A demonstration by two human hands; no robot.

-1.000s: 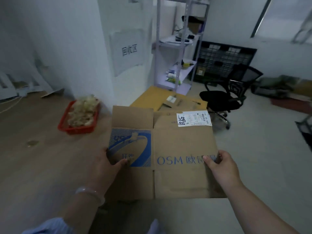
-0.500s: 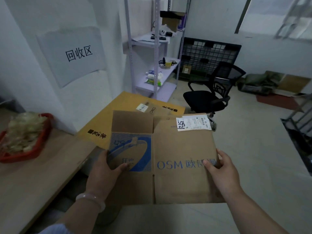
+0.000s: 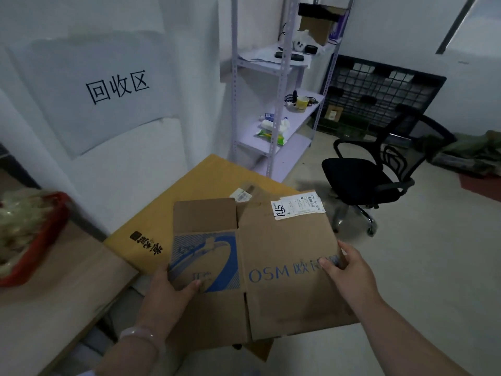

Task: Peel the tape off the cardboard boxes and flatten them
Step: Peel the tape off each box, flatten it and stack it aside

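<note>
A flattened brown cardboard box [image 3: 282,248] with blue print, "OSM" lettering and a white shipping label [image 3: 296,208] is held flat in front of me. My left hand [image 3: 168,291] grips its left edge, thumb on the blue panel. Its right edge is gripped by my right hand [image 3: 349,275], thumb over the lettering. Beneath and beyond it lies a larger yellow flattened box [image 3: 189,194] on the floor, with another flat cardboard piece [image 3: 246,192] on top.
A wooden table [image 3: 54,294] at left carries a red basket [image 3: 40,240] of crumpled tape. A paper sign hangs on the wall. A metal shelf [image 3: 279,104] stands behind; a black office chair [image 3: 371,175] sits at right on the pale floor.
My view swung right from the table toward the floor stack. Both hands kept their grip and carried the flattened box over the yellow cardboard.
</note>
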